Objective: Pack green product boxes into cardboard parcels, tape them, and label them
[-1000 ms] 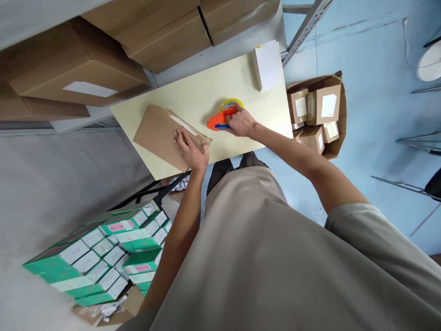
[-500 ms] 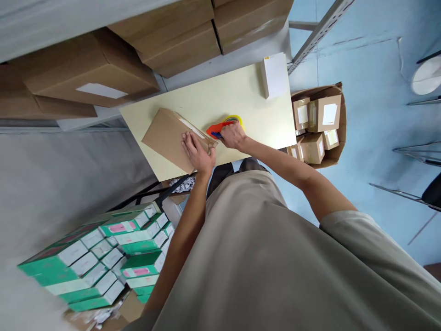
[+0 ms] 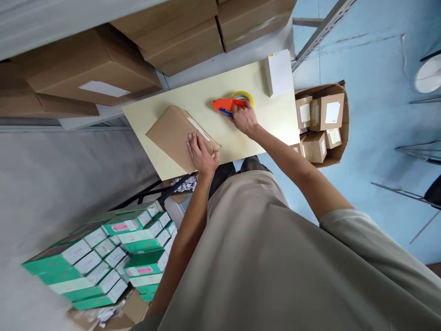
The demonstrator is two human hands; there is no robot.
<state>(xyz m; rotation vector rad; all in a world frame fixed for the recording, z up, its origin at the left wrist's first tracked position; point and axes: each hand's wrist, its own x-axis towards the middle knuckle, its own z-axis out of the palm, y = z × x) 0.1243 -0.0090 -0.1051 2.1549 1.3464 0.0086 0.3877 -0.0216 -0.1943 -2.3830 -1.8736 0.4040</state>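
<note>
A brown cardboard box [image 3: 170,138] lies at an angle on the pale yellow tabletop [image 3: 220,87], with a white label strip along one side. My left hand [image 3: 202,154] rests on its near right part, fingers laid over the cardboard and thumb at the end edge. To the right, my right hand [image 3: 244,118] is closed around the handle of an orange and blue tape dispenser [image 3: 223,105], which carries a roll of yellow tape [image 3: 250,96]. The dispenser is apart from the box, above and right of it. My right palm's inner side is hidden.
A white box [image 3: 279,73] stands at the table's far right corner. Larger cartons [image 3: 86,69] line the shelf behind. Right of the table, an open carton [image 3: 344,124] holds several small boxes. Green and white boxes [image 3: 113,253] are stacked at lower left, and a metal post [image 3: 324,34] rises at upper right.
My right hand has drawn the tape dispenser away from the box's end, up and to the right. My left hand stays on the box, its thumb now at the end edge.
</note>
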